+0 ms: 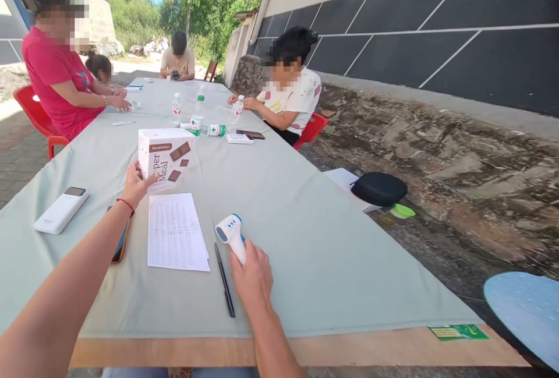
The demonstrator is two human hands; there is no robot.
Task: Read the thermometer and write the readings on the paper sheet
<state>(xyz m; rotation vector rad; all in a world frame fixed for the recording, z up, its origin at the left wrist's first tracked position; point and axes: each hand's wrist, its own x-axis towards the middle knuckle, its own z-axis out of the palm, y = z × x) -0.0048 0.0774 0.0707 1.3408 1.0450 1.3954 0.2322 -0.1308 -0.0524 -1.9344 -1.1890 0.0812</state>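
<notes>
Right hand grip is closed around the handle of the infrared thermometer, head tilted up off the surface. Judged light, rigid plastic, smooth (handle is the sensible hold; sensor end best kept untouched). Left hand grip is half open, fingers laid on the side of the carton beyond the printed sheet. Carton judged light, crushable cardboard; better taken by opposite faces. A pen lies just beside the right hand.
</notes>
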